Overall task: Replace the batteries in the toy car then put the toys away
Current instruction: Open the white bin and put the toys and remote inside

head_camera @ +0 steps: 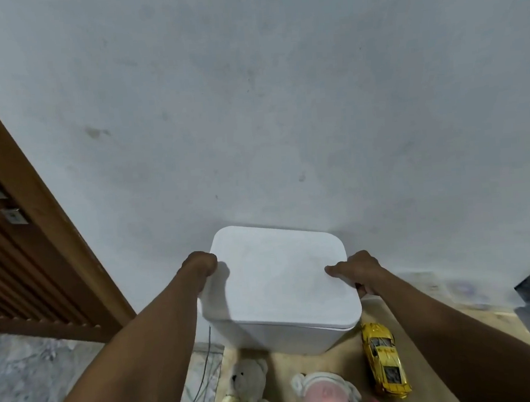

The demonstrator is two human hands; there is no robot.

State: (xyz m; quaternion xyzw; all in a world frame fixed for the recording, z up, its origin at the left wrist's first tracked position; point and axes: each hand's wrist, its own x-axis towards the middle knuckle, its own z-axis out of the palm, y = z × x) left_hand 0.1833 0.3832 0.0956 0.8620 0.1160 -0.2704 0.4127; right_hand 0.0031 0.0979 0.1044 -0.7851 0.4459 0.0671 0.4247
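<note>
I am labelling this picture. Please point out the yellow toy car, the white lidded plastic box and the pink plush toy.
yellow toy car (384,358): head view, roof.
white lidded plastic box (278,278): head view, lid centre.
pink plush toy (328,401): head view, face.

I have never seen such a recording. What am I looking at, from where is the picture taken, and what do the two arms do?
There is no machine: a person wears a camera on the head, so this one picture looks forward and down along both bare arms. The left hand and the right hand grip the white box at the sides of its lid. Nearer the camera, on the beige surface, lie a yellow toy car, a white teddy bear and a pink plush toy. A wooden door stands at the left.
</note>
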